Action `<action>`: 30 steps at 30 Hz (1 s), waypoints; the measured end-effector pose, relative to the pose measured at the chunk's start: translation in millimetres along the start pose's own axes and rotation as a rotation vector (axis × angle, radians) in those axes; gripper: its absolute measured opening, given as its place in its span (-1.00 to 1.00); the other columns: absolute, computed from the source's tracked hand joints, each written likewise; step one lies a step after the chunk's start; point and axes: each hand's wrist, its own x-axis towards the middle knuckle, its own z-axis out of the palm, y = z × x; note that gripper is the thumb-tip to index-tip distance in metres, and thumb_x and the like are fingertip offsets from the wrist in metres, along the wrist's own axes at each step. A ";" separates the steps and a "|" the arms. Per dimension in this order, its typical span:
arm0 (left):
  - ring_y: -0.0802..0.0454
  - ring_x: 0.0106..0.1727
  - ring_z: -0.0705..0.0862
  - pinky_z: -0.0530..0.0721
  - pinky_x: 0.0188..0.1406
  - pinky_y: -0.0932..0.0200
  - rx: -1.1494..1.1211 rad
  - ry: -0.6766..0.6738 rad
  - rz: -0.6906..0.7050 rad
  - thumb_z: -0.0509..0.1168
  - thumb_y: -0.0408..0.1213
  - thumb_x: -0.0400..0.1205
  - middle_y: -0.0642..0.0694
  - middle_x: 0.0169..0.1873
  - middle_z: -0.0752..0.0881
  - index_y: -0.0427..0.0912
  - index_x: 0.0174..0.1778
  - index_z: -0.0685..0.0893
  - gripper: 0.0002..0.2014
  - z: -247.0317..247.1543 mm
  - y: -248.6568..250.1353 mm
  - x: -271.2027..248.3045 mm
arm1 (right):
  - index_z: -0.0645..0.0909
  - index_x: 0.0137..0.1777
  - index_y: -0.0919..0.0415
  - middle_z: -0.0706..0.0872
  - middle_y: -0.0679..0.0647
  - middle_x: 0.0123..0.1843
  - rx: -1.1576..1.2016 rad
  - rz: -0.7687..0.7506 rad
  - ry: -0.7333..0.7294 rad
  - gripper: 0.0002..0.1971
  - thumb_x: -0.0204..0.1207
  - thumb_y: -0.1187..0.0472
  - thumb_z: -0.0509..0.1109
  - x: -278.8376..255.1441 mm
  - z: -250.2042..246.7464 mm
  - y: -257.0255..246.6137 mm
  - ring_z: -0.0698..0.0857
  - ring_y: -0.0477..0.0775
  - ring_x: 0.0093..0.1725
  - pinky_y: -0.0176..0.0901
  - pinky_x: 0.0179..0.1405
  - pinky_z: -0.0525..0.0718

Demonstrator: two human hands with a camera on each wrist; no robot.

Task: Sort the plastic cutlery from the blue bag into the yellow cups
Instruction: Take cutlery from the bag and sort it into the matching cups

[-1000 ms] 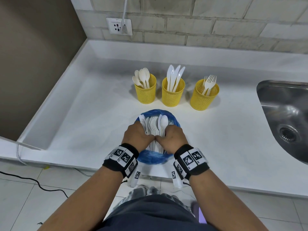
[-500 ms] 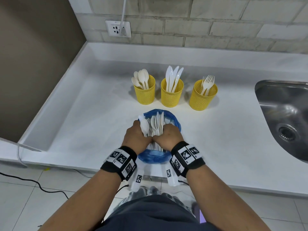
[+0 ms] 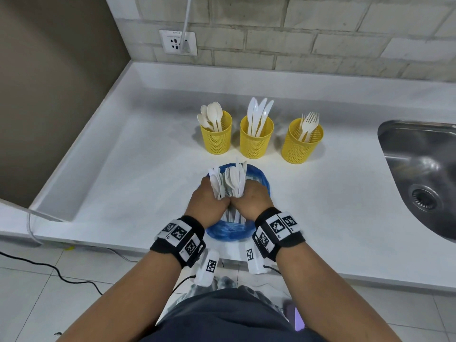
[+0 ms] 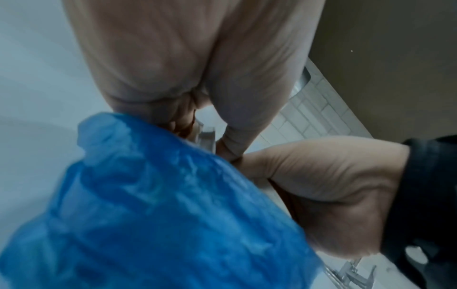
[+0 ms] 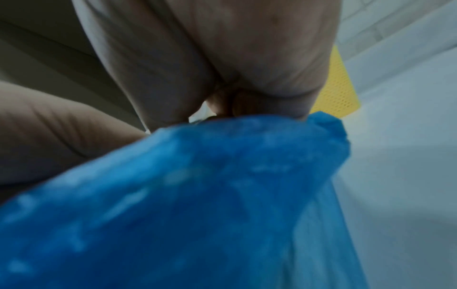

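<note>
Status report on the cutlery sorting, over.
Left hand and right hand both grip the cutlery bundle inside the blue bag. Three yellow cups partly filled behind. Nothing blocking the path.

Both forearms reach forward side by side, each wrist wearing a black band with marker tags. Left hand (image 3: pixel 206 202) and right hand (image 3: pixel 251 201) are knuckles-up, touching each other, fingers curled down around a bundle of white cutlery (image 3: pixel 230 180) held between them.
</note>
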 end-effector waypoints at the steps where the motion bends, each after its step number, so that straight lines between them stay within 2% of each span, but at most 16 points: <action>1: -0.01 0.19 0.69 0.63 0.17 0.08 -0.040 -0.002 -0.007 0.44 -0.18 0.51 -0.01 0.20 0.71 -0.14 0.39 0.54 -0.49 -0.4 -1.3 1.1 | 0.67 -0.16 0.10 0.81 0.12 -0.06 0.032 -0.009 0.005 -0.93 0.51 0.16 0.49 -0.6 -1.0 0.7 0.75 0.13 0.00 -0.20 -0.15 0.52; 3: -0.05 0.13 0.79 0.76 0.16 -0.04 -0.125 -0.013 -0.007 0.39 -0.04 0.39 -0.02 0.07 0.80 -0.12 0.28 0.63 -0.48 -0.5 -5.3 4.0 | 0.70 -0.10 0.06 0.82 0.06 -0.06 0.116 -0.034 0.039 -0.93 0.50 0.15 0.54 -3.5 -2.9 2.7 0.75 0.06 0.01 -0.23 -0.16 0.53; 4: -0.08 0.10 0.82 0.80 0.12 -0.04 -0.160 -0.024 0.013 0.37 -0.05 0.40 -0.05 0.01 0.83 -0.13 0.23 0.68 -0.52 -0.2 -4.6 3.9 | 0.70 -0.10 0.04 0.80 0.01 -0.08 0.148 -0.049 0.056 -0.93 0.49 0.16 0.55 -5.9 -3.3 2.7 0.74 0.03 -0.01 -0.27 -0.21 0.53; 6: -0.05 0.13 0.83 0.80 0.13 -0.01 -0.229 -0.051 0.083 0.35 -0.25 0.51 -0.06 0.04 0.86 -0.09 0.24 0.74 -0.64 1.6 -0.9 2.6 | 0.66 -0.14 -0.01 0.76 -0.06 -0.12 0.176 -0.070 0.083 -0.88 0.48 0.20 0.55 -9.9 -2.4 1.8 0.74 0.00 -0.01 -0.41 -0.27 0.48; 8: -0.01 0.20 0.81 0.78 0.21 -0.02 -0.296 -0.066 0.121 0.32 -0.40 0.54 -0.06 0.11 0.86 -0.06 0.28 0.74 -0.61 3.0 1.2 1.7 | 0.58 -0.22 -0.07 0.73 -0.08 -0.15 0.172 -0.079 0.114 -0.80 0.46 0.22 0.54 -13.1 -1.8 -0.2 0.74 0.04 -0.01 -0.36 -0.28 0.48; 9: -0.01 0.20 0.81 0.78 0.23 -0.02 -0.312 -0.068 0.120 0.33 -0.39 0.53 -0.06 0.11 0.85 -0.06 0.28 0.74 -0.61 4.2 0.5 2.1 | 0.56 -0.22 -0.07 0.71 -0.09 -0.15 0.176 -0.077 0.133 -0.78 0.46 0.23 0.53 -15.2 -2.5 -1.8 0.72 0.03 -0.03 -0.31 -0.28 0.47; 11: -0.01 0.17 0.81 0.77 0.26 -0.10 -0.336 -0.042 0.065 0.38 -0.20 0.45 -0.05 0.09 0.85 -0.07 0.26 0.71 -0.58 5.8 -1.3 3.5 | 0.59 -0.05 0.07 0.68 -0.07 -0.08 0.202 -0.077 0.190 -0.86 0.51 0.23 0.51 -18.6 -5.4 -3.2 0.62 -0.03 -0.06 -0.27 -0.27 0.41; 12: -0.02 0.15 0.81 0.76 0.26 -0.15 -0.348 -0.018 0.001 0.39 -0.13 0.41 -0.06 0.08 0.83 -0.09 0.25 0.67 -0.54 6.2 -3.6 4.7 | 0.60 0.08 0.16 0.68 -0.03 -0.03 0.206 -0.092 0.222 -0.81 0.52 0.24 0.50 -20.3 -7.3 -3.5 0.57 -0.04 -0.05 -0.29 -0.24 0.38; 15: -0.15 0.12 0.81 0.79 0.17 -0.15 -0.412 0.009 -0.075 0.42 -0.12 0.33 -0.15 0.05 0.83 -0.21 0.22 0.64 -0.48 12.2 -13.1 11.9 | 0.57 0.27 0.26 0.65 0.01 0.04 0.214 -0.128 0.227 -0.66 0.53 0.24 0.51 -19.9 -11.2 -5.0 0.54 -0.03 -0.01 -0.29 -0.17 0.36; 18: -0.24 0.07 0.79 0.77 -0.12 0.03 -0.479 -0.014 -0.120 0.35 -0.37 0.39 -0.24 0.03 0.81 -0.32 0.26 0.60 -0.52 12.6 -0.2 8.1 | 0.54 0.30 0.25 0.68 0.09 0.17 0.204 -0.086 0.160 -0.64 0.56 0.19 0.50 -13.4 -10.1 -3.9 0.64 0.09 0.14 -0.19 0.00 0.46; 20: -0.10 0.01 0.76 0.72 -0.29 0.22 -0.542 -0.027 -0.154 0.21 -0.61 0.50 -0.21 0.03 0.74 -0.31 0.31 0.50 -0.57 12.8 7.7 4.3 | 0.55 0.32 0.26 0.67 0.07 0.17 0.203 -0.071 0.132 -0.63 0.57 0.19 0.49 -9.7 -8.9 -3.9 0.67 0.14 0.25 -0.12 0.12 0.54; 22: -0.01 -0.04 0.73 0.70 -0.39 0.27 -0.598 -0.056 -0.160 0.12 -0.69 0.55 -0.19 0.02 0.69 -0.29 0.33 0.42 -0.56 13.5 13.0 1.4 | 0.52 0.37 0.25 0.67 0.06 0.20 0.212 -0.073 0.083 -0.61 0.59 0.21 0.47 -8.7 -7.9 -5.9 0.67 0.16 0.30 -0.05 0.22 0.59; 24: 0.03 -0.05 0.70 0.68 -0.31 0.24 -0.640 -0.069 -0.153 0.10 -0.69 0.56 -0.18 0.01 0.66 -0.29 0.33 0.38 -0.57 15.7 12.2 2.3 | 0.46 0.41 0.26 0.70 0.14 0.27 0.205 -0.077 0.051 -0.60 0.65 0.17 0.42 -8.7 -8.3 -6.9 0.67 0.17 0.31 0.06 0.31 0.62; 26: 0.00 -0.01 0.71 0.68 -0.13 0.17 -0.679 -0.042 -0.168 0.16 -0.66 0.54 -0.22 0.03 0.67 -0.29 0.32 0.38 -0.56 17.6 10.5 5.1 | 0.43 0.39 0.27 0.70 0.19 0.25 0.199 -0.086 0.045 -0.63 0.72 0.08 0.35 -8.9 -10.6 -7.9 0.67 0.17 0.26 0.10 0.29 0.63; 28: -0.13 0.12 0.78 0.77 0.08 -0.04 -0.712 -0.045 -0.138 0.32 -0.57 0.45 -0.33 0.16 0.74 -0.33 0.41 0.42 -0.43 20.0 5.7 9.2 | 0.43 0.28 0.30 0.66 0.18 0.19 0.227 -0.070 0.032 -0.73 0.78 0.09 0.25 -8.2 -11.4 -10.2 0.65 0.14 0.20 0.03 0.19 0.59; 30: -0.26 0.29 0.78 0.75 0.28 -0.25 -0.737 -0.072 -0.064 0.44 -0.50 0.38 -0.37 0.29 0.75 -0.35 0.51 0.45 -0.28 23.0 3.4 11.3 | 0.44 0.20 0.31 0.58 0.25 0.18 0.217 -0.078 0.058 -0.84 0.79 0.20 0.15 -10.7 -9.5 -14.9 0.59 0.20 0.22 0.05 0.21 0.53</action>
